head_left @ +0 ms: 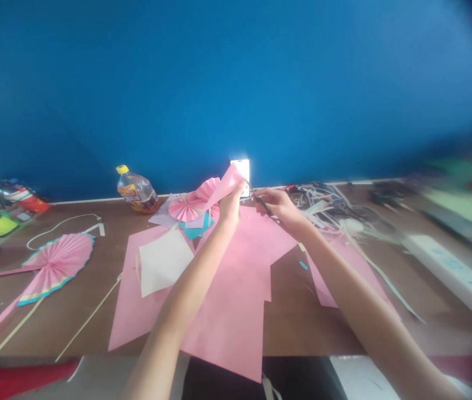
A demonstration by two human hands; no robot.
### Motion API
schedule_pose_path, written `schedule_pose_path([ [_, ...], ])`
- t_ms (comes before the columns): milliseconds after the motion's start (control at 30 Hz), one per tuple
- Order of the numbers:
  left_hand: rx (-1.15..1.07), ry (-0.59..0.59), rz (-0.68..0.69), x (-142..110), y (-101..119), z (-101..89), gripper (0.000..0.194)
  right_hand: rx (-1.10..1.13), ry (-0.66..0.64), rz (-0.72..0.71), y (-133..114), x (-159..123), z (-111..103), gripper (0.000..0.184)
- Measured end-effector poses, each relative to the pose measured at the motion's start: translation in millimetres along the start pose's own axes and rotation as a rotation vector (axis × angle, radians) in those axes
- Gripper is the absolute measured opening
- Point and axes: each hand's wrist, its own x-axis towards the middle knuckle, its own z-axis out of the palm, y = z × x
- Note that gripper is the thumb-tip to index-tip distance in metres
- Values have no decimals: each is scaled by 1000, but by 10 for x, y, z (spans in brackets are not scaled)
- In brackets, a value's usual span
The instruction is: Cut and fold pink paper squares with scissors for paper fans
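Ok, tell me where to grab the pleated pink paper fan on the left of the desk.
Take the pleated pink paper fan by its long pink handle, coming from the lower left. That strip reaches out alone toward the desk's near edge, while the pleats look easily crushed.

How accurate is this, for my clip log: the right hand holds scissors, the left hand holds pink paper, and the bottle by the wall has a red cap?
The cap colour is wrong: the head view shows the bottle with a yellow cap, not a red one. The rest stands: the right hand holds scissors and the left hand holds pink paper.
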Motion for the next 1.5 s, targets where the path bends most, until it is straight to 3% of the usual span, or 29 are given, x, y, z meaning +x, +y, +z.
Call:
schedule_pose_path([
  [667,-103,3,18,111,15,-18,18,3,-30,6,-22,-11,26,32],
  [1000,-237,-54,50,98,14,-9,22,20,-42,-30,126,41,-14,35],
  [1300,-192,-34,18,115,-3,-29,24,15,8,-15,108,30,5,35],
  [1500,-248,-116,16,77,78,-32,24,-10,14,-9,96,23,-10,35],
])
